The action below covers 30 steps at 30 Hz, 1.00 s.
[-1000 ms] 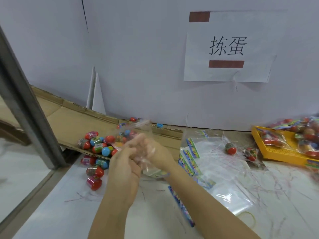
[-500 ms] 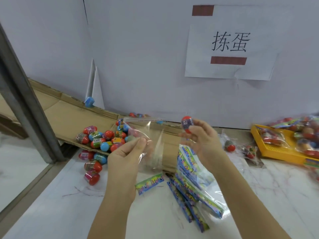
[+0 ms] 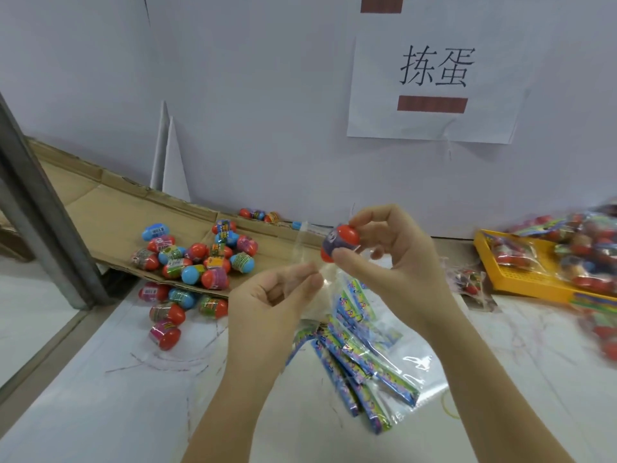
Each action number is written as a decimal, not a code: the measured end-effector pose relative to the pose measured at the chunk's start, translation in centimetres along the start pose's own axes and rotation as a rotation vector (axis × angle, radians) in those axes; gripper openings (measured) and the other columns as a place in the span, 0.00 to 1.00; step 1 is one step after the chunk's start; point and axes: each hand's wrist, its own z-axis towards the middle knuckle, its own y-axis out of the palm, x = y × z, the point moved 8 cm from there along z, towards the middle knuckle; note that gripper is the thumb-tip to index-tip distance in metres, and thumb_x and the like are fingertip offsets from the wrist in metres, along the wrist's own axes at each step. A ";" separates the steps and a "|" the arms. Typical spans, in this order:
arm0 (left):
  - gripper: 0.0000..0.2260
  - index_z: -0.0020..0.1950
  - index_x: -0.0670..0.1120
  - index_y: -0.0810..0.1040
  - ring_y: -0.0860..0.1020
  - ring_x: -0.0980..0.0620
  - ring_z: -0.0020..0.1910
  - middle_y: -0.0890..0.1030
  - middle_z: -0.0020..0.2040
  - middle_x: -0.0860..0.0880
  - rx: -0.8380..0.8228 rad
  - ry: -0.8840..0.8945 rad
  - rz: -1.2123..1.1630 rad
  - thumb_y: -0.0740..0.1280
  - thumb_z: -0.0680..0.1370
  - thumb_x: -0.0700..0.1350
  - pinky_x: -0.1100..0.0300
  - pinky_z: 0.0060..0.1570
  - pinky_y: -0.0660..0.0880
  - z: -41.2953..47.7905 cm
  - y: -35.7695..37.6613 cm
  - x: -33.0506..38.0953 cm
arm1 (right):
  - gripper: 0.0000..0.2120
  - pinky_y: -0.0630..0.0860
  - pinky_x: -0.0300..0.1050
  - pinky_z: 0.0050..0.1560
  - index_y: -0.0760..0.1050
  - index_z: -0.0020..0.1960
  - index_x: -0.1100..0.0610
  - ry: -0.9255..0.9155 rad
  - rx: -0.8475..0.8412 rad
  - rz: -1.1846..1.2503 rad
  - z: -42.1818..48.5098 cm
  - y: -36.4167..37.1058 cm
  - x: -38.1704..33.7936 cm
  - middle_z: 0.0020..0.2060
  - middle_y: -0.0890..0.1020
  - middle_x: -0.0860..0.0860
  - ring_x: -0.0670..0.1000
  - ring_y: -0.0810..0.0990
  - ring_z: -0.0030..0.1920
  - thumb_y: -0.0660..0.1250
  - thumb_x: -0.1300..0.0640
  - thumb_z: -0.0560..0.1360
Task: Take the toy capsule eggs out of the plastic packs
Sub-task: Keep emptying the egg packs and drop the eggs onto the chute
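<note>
Open tabletop (image 3: 100, 412) front-left; egg heap (image 3: 197, 259) behind, wrapper pile (image 3: 360, 355) right.

L grip (image 3: 270, 295) lower, pinching clear pack (image 3: 300, 247) | R grip (image 3: 394, 259) higher, curled rnd egg (image 3: 341, 243), palm facing left

- We see a white paper sign (image 3: 434, 85) with black characters on the wall (image 3: 267, 95)
- Flattened cardboard (image 3: 100, 198) lies along the wall's foot
- A yellow tray (image 3: 521, 280) sits at our right
- A grey metal post (image 3: 43, 208) slants at our left
</note>
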 end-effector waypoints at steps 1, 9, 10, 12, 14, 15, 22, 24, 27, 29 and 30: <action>0.09 0.45 0.52 0.85 0.85 0.54 0.43 0.87 0.42 0.51 -0.021 0.013 0.013 0.75 0.65 0.46 0.67 0.39 0.79 0.0 0.2 0.1 | 0.13 0.70 0.37 0.44 0.73 0.48 0.46 -0.004 0.012 -0.040 0.0 0.1 0.1 0.43 0.84 0.44 0.44 0.80 0.40 0.74 0.53 0.67; 0.10 0.50 0.49 0.83 0.85 0.50 0.43 0.86 0.43 0.50 -0.069 0.115 0.073 0.74 0.69 0.46 0.56 0.44 0.82 -0.4 0.5 1.3 | 0.12 0.69 0.33 0.46 0.74 0.46 0.44 -0.108 -0.084 -0.040 -0.2 1.0 -0.9 0.42 0.82 0.42 0.45 0.81 0.42 0.74 0.53 0.66; 0.12 0.53 0.48 0.83 0.85 0.52 0.44 0.86 0.44 0.50 -0.079 0.113 0.072 0.74 0.70 0.46 0.59 0.44 0.82 -0.3 0.6 1.3 | 0.12 0.69 0.31 0.46 0.75 0.46 0.45 -0.111 -0.097 -0.004 -0.2 1.0 -1.0 0.42 0.82 0.43 0.45 0.81 0.42 0.74 0.55 0.66; 0.15 0.57 0.48 0.81 0.84 0.54 0.47 0.86 0.47 0.52 -0.127 0.118 0.078 0.73 0.72 0.45 0.63 0.44 0.80 -0.3 0.8 1.4 | 0.12 0.71 0.32 0.47 0.76 0.46 0.48 -0.100 -0.120 0.044 -0.2 1.0 -1.1 0.42 0.82 0.44 0.45 0.81 0.41 0.74 0.60 0.67; 0.13 0.59 0.51 0.80 0.84 0.55 0.50 0.86 0.49 0.53 -0.213 0.141 0.117 0.70 0.74 0.46 0.65 0.47 0.79 -0.5 1.5 1.6 | 0.09 0.75 0.38 0.47 0.77 0.45 0.52 -0.078 -0.146 0.020 -0.3 1.1 -1.0 0.41 0.83 0.45 0.47 0.81 0.41 0.72 0.61 0.68; 0.14 0.60 0.52 0.80 0.83 0.56 0.52 0.86 0.50 0.54 -0.248 0.150 0.147 0.70 0.74 0.47 0.64 0.50 0.78 -0.7 1.8 1.5 | 0.07 0.76 0.41 0.48 0.77 0.45 0.53 -0.065 -0.158 -0.008 -0.3 1.2 -0.9 0.41 0.83 0.46 0.47 0.81 0.41 0.72 0.60 0.69; 0.18 0.61 0.51 0.78 0.82 0.58 0.54 0.85 0.53 0.56 -0.252 0.226 0.133 0.71 0.71 0.49 0.68 0.50 0.77 -1.1 2.0 2.0 | 0.06 0.65 0.50 0.58 0.79 0.43 0.48 -0.161 -0.195 -0.413 -1.2 2.8 -1.3 0.39 0.82 0.39 0.42 0.80 0.46 0.65 0.48 0.75; 0.17 0.60 0.53 0.78 0.83 0.56 0.49 0.85 0.49 0.56 -0.244 0.178 0.083 0.70 0.71 0.48 0.66 0.45 0.79 -1.0 2.0 1.6 | 0.16 0.59 0.39 0.57 0.80 0.41 0.49 -0.184 -0.234 -0.511 -1.4 3.3 -1.2 0.41 0.81 0.43 0.45 0.77 0.49 0.59 0.42 0.76; 0.14 0.55 0.55 0.80 0.79 0.53 0.31 0.84 0.36 0.52 -0.193 0.123 0.005 0.70 0.70 0.48 0.63 0.30 0.78 -0.8 1.8 1.2 | 0.14 0.58 0.33 0.61 0.79 0.46 0.44 -0.184 -0.196 -0.416 -1.5 3.4 -1.5 0.49 0.76 0.44 0.48 0.72 0.57 0.57 0.40 0.75; 0.12 0.49 0.52 0.84 0.79 0.56 0.29 0.84 0.33 0.51 -0.092 0.045 -0.101 0.72 0.67 0.49 0.65 0.29 0.77 -0.3 0.9 0.9 | 0.13 0.63 0.36 0.65 0.74 0.58 0.38 -0.191 -0.017 -0.256 -1.4 2.0 -1.8 0.57 0.71 0.45 0.46 0.69 0.63 0.62 0.41 0.74; 0.11 0.46 0.52 0.85 0.81 0.57 0.31 0.85 0.36 0.50 -0.061 0.012 -0.152 0.72 0.65 0.48 0.66 0.31 0.78 -0.1 0.5 0.7 | 0.20 0.66 0.36 0.64 0.69 0.62 0.36 -0.162 0.050 -0.174 -1.2 1.1 -1.6 0.60 0.70 0.44 0.43 0.68 0.64 0.66 0.41 0.71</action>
